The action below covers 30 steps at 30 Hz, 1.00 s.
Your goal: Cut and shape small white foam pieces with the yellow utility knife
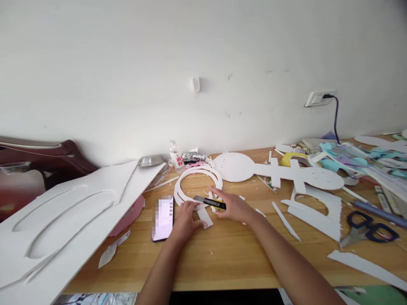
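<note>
A white ring-shaped cutout (178, 188), which looks like foam board, lies on the wooden table in front of me. My left hand (186, 221) holds down its lower edge with bent fingers, the thumb beside a small white strip (206, 217). In my right hand (234, 206) is a black and yellow utility knife (215, 203), gripped between fingers and thumb. Its blade points left over the ring's lower rim, near my left fingertips. Whether the blade touches the board I cannot tell. A phone (163, 218) with a lit screen lies left of my left hand.
A large white board (79, 220) with cut curves covers the left side. A plastic bottle (177, 157) stands behind the ring. Long white cutouts (233, 167) lie at the back. Scissors (370, 228), white scraps (318, 216) and coloured pieces (346, 154) lie to the right.
</note>
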Each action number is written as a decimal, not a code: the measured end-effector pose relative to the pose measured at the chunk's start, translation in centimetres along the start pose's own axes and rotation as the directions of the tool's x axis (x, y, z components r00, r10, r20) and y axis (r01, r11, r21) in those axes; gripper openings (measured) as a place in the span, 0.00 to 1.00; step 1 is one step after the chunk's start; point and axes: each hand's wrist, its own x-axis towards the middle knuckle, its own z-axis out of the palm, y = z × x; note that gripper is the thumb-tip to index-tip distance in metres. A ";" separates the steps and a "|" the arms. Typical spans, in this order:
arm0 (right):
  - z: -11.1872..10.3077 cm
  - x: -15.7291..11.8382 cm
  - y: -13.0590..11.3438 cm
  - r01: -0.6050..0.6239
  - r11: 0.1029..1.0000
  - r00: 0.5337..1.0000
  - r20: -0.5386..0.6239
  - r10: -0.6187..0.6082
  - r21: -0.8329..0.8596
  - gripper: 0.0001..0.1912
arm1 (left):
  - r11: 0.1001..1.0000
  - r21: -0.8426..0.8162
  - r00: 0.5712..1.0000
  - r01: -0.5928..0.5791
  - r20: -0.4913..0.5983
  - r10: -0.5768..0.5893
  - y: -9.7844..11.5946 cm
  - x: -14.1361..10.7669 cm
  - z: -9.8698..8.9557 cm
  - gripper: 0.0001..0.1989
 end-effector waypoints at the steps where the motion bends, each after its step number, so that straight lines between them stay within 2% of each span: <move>1: 0.1 0.0 0.0 -0.001 1.000 0.999 0.046 0.001 -0.002 0.49 | 0.999 0.041 1.000 -0.014 0.017 0.013 0.0 -0.2 0.2 0.34; 5: 0.8 0.1 -0.3 0.036 0.999 0.987 0.159 -0.039 0.024 0.51 | 0.997 0.078 0.999 -0.017 0.041 0.014 0.3 -0.9 0.5 0.41; 9: 0.9 0.1 -0.8 0.027 0.999 0.977 0.210 -0.035 0.042 0.49 | 1.000 -0.005 0.997 0.021 0.080 -0.020 0.6 -0.8 -0.1 0.36; 13: 1.0 0.2 -1.0 0.030 0.999 0.975 0.219 -0.035 0.028 0.49 | 0.958 -0.222 0.981 0.181 0.105 -0.162 0.8 -0.6 -0.4 0.32; 15: 1.2 0.2 -1.2 0.041 0.999 0.984 0.171 -0.045 0.023 0.47 | 0.867 -0.409 0.955 0.286 0.192 -0.225 0.9 -0.4 -0.3 0.35; 17: 1.4 0.3 -1.4 0.053 0.998 0.991 0.124 -0.055 0.018 0.47 | 0.740 -0.574 0.935 0.350 0.268 -0.234 1.1 -0.1 -0.3 0.37; 20: 2.0 0.3 -1.7 0.067 0.998 0.992 0.110 -0.065 -0.017 0.48 | 0.591 -0.727 0.936 0.350 0.250 -0.248 1.6 0.2 -0.6 0.39; 22: 2.4 0.3 -1.8 0.079 0.995 0.991 0.111 -0.073 -0.056 0.49 | 0.484 -0.804 0.934 0.346 0.246 -0.259 1.9 0.2 -1.0 0.36; 25: 2.9 0.4 -1.9 0.099 0.993 0.993 0.073 -0.094 -0.072 0.48 | 0.289 -0.878 0.914 0.382 0.313 -0.258 2.1 0.0 -1.3 0.29; 27: 3.1 0.5 -1.8 0.100 0.994 0.994 0.044 -0.098 -0.051 0.48 | 0.219 -0.894 0.910 0.390 0.338 -0.241 2.0 -0.1 -1.3 0.24; 30: 3.4 0.6 -1.7 0.098 0.995 0.995 0.026 -0.097 -0.034 0.48 | 0.184 -0.906 0.914 0.381 0.338 -0.225 1.7 -0.2 -1.2 0.19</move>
